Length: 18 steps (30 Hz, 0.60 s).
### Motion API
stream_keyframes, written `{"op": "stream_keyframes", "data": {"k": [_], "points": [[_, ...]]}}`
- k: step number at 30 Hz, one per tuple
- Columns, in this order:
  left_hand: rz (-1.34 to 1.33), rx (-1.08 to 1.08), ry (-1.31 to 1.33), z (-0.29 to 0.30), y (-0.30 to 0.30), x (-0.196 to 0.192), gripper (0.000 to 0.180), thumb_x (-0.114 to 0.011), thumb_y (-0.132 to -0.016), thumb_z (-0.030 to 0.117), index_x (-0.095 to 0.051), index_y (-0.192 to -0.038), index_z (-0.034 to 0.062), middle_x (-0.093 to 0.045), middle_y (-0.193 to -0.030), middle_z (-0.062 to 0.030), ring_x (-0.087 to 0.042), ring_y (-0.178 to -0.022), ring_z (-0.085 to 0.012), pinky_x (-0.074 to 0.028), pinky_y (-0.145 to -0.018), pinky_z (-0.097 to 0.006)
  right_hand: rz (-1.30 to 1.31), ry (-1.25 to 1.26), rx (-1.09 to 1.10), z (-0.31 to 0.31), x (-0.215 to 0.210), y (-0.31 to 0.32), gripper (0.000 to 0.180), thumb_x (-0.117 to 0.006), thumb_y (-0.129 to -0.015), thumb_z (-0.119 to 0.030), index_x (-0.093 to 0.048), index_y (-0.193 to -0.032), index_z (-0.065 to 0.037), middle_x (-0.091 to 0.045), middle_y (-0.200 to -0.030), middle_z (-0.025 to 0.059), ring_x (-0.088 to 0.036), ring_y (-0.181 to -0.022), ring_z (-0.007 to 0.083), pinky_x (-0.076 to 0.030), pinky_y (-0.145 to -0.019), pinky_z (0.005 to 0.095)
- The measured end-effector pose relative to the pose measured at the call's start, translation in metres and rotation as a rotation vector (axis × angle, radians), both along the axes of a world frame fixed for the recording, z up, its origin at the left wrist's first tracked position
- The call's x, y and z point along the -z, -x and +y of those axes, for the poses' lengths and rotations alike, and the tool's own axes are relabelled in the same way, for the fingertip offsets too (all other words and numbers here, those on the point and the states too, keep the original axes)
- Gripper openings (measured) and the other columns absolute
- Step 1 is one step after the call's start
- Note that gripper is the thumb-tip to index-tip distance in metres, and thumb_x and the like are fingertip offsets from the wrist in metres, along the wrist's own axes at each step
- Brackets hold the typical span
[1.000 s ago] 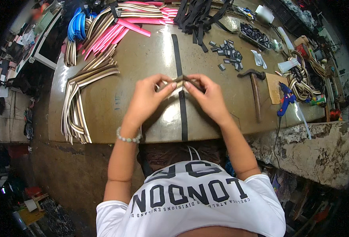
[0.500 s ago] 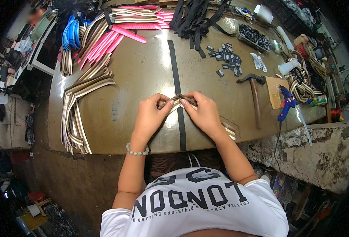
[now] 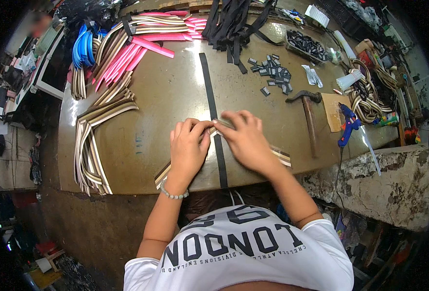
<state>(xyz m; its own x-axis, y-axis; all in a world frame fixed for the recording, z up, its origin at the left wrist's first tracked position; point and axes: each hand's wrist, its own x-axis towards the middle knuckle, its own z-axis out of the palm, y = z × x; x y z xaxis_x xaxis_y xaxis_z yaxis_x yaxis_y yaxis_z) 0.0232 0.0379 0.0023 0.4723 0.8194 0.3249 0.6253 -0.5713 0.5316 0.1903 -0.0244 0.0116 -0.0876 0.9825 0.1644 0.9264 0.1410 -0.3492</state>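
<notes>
A striped brown, black and cream strap (image 3: 281, 156) runs beneath both hands and bends to a peak between them. Its other end shows below my left wrist, at the table's front edge. My left hand (image 3: 189, 145) is closed on the strap near the bend, fingertips and thumb together. From the other side my right hand (image 3: 247, 143) grips the bend, its thumb pressing there; the fingers are slightly blurred. Under the bend a flat black strap (image 3: 207, 85) lies lengthwise on the table. Palms and fingers hide most of the striped strap's middle.
Bent striped straps (image 3: 89, 145) lie at left, with pink straps (image 3: 122, 63) and a blue bundle (image 3: 83, 46) behind. Black straps (image 3: 234, 29) heap at the back. Rightward are small black pieces (image 3: 275, 72), a hammer (image 3: 309, 121), a blue glue gun (image 3: 348, 127) and cord coils (image 3: 367, 104).
The raised fold of the striped strap has come down flatter against the table. My right fingers have shifted over the bend, and the strap's left end now shows below my left wrist.
</notes>
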Motion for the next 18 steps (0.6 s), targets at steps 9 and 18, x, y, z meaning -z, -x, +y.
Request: {"op": "stream_keyframes", "data": {"k": [9, 18], "points": [[0.006, 0.079, -0.032, 0.003, 0.005, 0.007, 0.026, -0.067, -0.083, 0.01, -0.073, -0.107, 0.0181, -0.059, -0.096, -0.0038, -0.054, -0.09, -0.0243, -0.041, -0.081, -0.037, 0.172, -0.853, 1.39, -0.133, 0.034, -0.224, 0.047, -0.074, -0.087, -0.038, -0.057, -0.106, 0.002, -0.047, -0.121, 0.0148, -0.048, -0.108, 0.0221, -0.043, -0.091, 0.0381], [-0.138, 0.032, -0.051, 0.005, 0.005, 0.01, 0.018, -0.069, -0.083, 0.013, -0.071, -0.101, 0.0128, -0.058, -0.091, -0.003, -0.054, -0.087, -0.0232, -0.041, -0.079, -0.036, 0.25, -0.499, 1.04, -0.075, -0.025, -0.204, 0.04, -0.064, -0.095, -0.034, -0.057, -0.116, -0.001, -0.065, -0.088, 0.0045, -0.06, -0.072, 0.0099, -0.049, -0.056, 0.0259]]}}
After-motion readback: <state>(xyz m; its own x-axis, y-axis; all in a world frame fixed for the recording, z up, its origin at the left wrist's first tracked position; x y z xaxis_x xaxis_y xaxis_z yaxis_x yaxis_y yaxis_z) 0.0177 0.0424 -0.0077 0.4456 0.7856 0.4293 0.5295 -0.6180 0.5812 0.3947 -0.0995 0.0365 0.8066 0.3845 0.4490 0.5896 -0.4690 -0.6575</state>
